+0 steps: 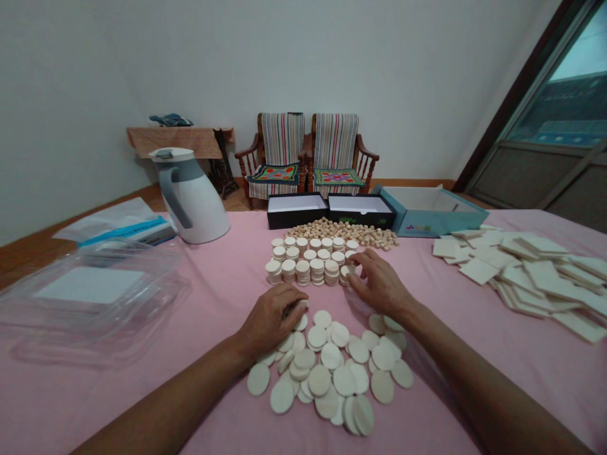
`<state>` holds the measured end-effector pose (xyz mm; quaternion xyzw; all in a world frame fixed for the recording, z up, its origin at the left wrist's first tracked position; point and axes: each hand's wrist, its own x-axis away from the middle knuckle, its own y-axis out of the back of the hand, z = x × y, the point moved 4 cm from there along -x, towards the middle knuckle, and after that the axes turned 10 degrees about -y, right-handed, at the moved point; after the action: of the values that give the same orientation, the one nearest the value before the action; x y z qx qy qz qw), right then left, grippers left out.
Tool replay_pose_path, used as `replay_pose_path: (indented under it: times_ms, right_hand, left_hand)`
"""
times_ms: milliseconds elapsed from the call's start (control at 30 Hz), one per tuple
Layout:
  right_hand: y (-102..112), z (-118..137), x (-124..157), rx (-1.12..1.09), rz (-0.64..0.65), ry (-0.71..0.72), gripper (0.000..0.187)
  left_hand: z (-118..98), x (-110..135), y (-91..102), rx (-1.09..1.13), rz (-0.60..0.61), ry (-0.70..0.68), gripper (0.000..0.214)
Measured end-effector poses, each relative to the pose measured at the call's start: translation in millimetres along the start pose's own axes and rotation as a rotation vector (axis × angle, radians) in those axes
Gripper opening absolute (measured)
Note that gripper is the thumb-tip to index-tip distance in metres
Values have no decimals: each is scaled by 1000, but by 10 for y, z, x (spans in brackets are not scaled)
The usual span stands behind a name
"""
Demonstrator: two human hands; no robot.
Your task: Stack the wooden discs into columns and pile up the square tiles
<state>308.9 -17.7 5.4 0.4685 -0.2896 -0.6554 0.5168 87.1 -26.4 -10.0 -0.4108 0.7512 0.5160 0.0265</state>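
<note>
Loose pale wooden discs (319, 380) lie heaped on the pink cloth in front of me. Beyond them stand several rows of stacked discs (302, 270). My left hand (275, 316) is at the heap's far left edge, thumb and fingers closed on a wooden disc (304, 304) whose edge peeks out. At the right end of the nearest row, my right hand (379, 279) has its fingers closed round a disc (349, 270) beside a short stack (345, 278). The fingers partly cover that disc.
Small wooden beads (341, 230) lie behind the stacks, before two black boxes (296, 218) and a blue box (439, 224). Square wooden tiles (535, 268) are piled right. A white jug (202, 208), clear plastic tray (95, 297) and blue-white packet (126, 230) sit left.
</note>
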Motion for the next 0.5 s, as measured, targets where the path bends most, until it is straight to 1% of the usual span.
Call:
replay_pose_path:
  times_ms: [67, 133, 200, 300, 367, 433, 500]
  right_hand:
    - [62, -21, -26, 19, -10, -10, 16]
    - [133, -75, -46, 62, 36, -44, 11]
    - [191, -152, -37, 110, 166, -67, 10]
    - [257, -264, 46, 148, 397, -30, 12]
    - [283, -324, 113, 170, 496, -5, 14]
    - [285, -361, 148, 197, 521, 2, 15]
    - [260, -380, 135, 239, 472, -10, 11]
  left_hand:
    - [-1, 1, 1, 1, -2, -1, 21]
    - [-4, 0, 3, 2, -5, -4, 21]
    - [-7, -3, 4, 2, -5, -7, 21]
    - [-9, -8, 7, 3, -10, -9, 20]
    - [-7, -9, 7, 4, -15, -11, 21]
    - [-2, -7, 3, 5, -18, -16, 21]
    - [6, -3, -2, 4, -16, -18, 21]
